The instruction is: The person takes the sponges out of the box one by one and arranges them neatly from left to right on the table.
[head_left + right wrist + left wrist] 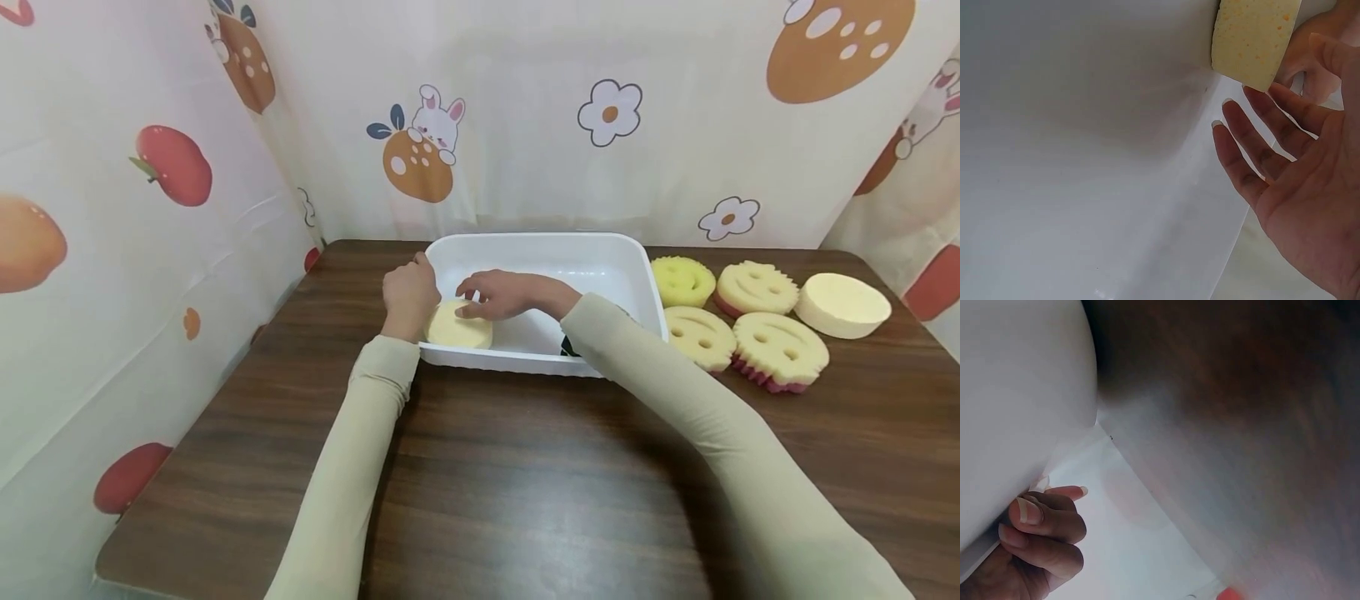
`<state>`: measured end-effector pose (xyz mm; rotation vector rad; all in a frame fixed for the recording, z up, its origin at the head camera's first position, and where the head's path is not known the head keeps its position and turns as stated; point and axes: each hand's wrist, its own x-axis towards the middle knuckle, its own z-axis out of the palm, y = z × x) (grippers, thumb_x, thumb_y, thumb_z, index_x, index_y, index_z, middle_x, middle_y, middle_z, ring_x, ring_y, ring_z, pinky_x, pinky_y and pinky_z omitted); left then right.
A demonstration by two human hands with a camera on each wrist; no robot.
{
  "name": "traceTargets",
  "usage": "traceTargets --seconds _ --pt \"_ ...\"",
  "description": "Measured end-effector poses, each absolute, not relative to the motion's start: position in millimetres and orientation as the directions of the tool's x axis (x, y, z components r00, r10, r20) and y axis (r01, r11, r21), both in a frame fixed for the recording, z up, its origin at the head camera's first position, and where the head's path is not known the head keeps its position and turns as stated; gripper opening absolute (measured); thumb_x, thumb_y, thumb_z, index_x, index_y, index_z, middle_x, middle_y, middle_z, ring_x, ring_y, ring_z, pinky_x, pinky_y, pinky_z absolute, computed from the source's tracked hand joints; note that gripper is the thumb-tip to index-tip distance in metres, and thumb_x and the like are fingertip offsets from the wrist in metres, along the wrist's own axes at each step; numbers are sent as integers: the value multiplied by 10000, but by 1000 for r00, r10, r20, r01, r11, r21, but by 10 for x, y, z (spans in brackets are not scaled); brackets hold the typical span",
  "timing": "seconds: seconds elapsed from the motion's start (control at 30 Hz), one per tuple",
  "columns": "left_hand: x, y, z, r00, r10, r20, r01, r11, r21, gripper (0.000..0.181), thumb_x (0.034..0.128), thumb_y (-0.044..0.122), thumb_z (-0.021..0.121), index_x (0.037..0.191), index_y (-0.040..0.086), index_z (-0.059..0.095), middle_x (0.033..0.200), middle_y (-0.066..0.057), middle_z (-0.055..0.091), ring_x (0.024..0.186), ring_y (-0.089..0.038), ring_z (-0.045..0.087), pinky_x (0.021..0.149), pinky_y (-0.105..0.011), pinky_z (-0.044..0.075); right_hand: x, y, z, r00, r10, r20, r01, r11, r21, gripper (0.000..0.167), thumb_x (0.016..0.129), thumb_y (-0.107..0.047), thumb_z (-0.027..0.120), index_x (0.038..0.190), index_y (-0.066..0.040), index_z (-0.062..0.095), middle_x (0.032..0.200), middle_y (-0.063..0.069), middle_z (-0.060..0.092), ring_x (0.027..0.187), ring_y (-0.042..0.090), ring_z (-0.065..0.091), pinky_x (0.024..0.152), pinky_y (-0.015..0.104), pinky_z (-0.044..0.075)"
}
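Observation:
A round pale-yellow sponge point(459, 327) lies in the left front corner of a white plastic tray point(525, 359). My left hand point(411, 292) grips the tray's left rim; in the left wrist view, its fingers point(1054, 528) curl round that edge. Over the sponge reaches my right hand point(504, 295), palm down. In the right wrist view the sponge point(1254, 40) stands near the tray wall, and the fingers point(1235, 156) of the right hand are spread and loosely bent, a fingertip at the sponge's lower edge. The thumb stays apart from it.
Right of the tray lie several sponges: a yellow smiley point(681, 282), cream smiley ones point(780, 346) with pink undersides, and a plain round one point(843, 306). A small black thing point(568, 346) shows in the tray by the right sleeve. Printed curtains enclose the brown table point(525, 483).

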<state>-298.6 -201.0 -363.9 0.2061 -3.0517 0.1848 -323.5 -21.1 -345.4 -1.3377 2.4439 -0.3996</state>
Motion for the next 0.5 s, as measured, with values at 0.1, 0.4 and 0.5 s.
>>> traceTargets --seconds 0.1,0.4,0.5 --pt "-2988 -2005 -3619 -987 -129 101 -140 984 -113 524 960 257 514 1384 -37 419 1028 -170 712 827 -291 706 708 -395 563 -3247 -213 -3446 -492 -859 -142 -770 506 -389 500 1003 -364 530 1378 -34 534 1325 152 606 1172 292 614 1047 404 456" --pt "-2968 -1990 -3602 -988 -127 88 -136 985 -110 521 964 249 509 1386 -41 413 1049 -172 710 840 -291 708 715 -396 562 -3243 -196 -3449 -471 -870 -143 -781 487 -390 468 1002 -325 540 1370 -37 548 1315 154 610 1167 288 618 1051 405 454" --pt "-2965 -1984 -3604 -989 -127 81 -135 985 -109 514 962 245 510 1377 -43 417 1057 -176 710 853 -299 709 718 -400 560 -3244 -188 -3462 -468 -873 -136 -782 481 -396 456 999 -307 547 1359 -27 551 1308 163 611 1164 292 618 1049 410 456"
